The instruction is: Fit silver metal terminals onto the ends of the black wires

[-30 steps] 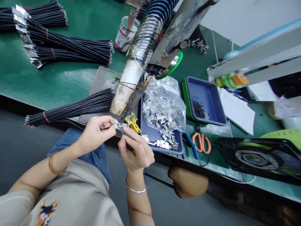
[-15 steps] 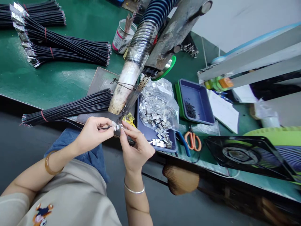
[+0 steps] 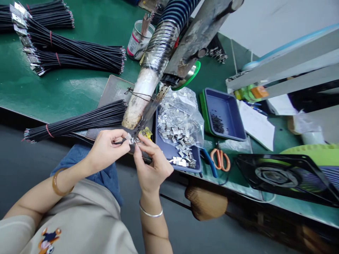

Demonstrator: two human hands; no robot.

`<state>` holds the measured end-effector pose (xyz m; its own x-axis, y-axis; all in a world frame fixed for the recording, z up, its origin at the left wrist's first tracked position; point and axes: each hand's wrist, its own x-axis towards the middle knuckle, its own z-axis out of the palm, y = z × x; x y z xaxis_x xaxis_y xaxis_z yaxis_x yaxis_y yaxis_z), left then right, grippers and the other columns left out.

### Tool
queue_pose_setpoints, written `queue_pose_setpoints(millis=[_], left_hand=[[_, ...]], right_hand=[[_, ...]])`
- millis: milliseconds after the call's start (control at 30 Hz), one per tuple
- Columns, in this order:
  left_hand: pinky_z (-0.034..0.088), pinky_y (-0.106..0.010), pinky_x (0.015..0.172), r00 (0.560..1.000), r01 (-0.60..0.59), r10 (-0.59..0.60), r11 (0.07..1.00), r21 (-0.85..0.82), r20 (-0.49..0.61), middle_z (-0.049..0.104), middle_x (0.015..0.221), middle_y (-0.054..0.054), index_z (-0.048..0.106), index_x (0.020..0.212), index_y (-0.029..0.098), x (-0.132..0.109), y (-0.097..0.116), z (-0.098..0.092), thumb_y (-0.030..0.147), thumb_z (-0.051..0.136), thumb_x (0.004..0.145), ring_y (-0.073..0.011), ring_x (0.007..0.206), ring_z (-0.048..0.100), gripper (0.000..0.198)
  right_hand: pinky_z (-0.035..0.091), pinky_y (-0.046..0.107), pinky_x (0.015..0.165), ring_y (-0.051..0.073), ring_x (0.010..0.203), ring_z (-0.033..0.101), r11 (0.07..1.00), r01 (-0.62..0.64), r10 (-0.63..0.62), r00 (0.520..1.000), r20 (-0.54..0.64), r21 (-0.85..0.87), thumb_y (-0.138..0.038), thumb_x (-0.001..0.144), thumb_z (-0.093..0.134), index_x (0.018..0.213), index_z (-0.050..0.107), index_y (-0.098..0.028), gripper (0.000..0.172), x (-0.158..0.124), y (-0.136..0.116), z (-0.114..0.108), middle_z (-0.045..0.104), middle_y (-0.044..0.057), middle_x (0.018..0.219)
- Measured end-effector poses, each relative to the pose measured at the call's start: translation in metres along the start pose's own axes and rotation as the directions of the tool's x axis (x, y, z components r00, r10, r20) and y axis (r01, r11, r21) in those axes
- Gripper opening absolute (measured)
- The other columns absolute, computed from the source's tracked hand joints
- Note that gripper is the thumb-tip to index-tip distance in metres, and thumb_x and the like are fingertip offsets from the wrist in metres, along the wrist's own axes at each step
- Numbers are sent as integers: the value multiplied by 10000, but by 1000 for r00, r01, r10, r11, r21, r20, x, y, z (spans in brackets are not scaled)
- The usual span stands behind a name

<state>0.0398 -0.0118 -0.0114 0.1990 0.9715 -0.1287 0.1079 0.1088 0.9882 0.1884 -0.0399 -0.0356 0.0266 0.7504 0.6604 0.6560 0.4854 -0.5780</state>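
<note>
My left hand (image 3: 109, 146) is closed in a pinch on a black cable (image 3: 119, 142) near its end. At that cable end sits a small silver metal connector (image 3: 134, 140), and the fingertips of my right hand (image 3: 150, 153) pinch its other side. Right above the connector is the tip of a soldering iron (image 3: 150, 109) pointing down; whether it touches the metal I cannot tell. Beside it hangs a white-ended fume hose (image 3: 134, 106). A tied bundle of black cables (image 3: 82, 118) lies left of the hose, behind my left hand.
A blue tray (image 3: 165, 150) holds a plastic bag and many loose metal connectors (image 3: 182, 146). Farther right are a second tray (image 3: 230, 116) with small black pieces, orange-handled scissors (image 3: 220, 160) and a black fan (image 3: 280, 176). More cable bundles (image 3: 79, 53) lie at the back left.
My hands stay almost in place, both still pinching at the connector. The view has turned slightly, so things on the right appear shifted a little to the right.
</note>
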Motion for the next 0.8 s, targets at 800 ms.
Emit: queue_pose_setpoints(millis=[800], left_hand=[[310,-167,494,999,-54,53,991,122,9,465,590,29,706,739,101,-4,4,-2,270,555,783,-74,552,347,231]], right_hand=[[643,265,754,175,869,793,999,25,-26,999,-28,-32,-98,861,734,891,654,-217,146,1,-8,-1,809,48,975]])
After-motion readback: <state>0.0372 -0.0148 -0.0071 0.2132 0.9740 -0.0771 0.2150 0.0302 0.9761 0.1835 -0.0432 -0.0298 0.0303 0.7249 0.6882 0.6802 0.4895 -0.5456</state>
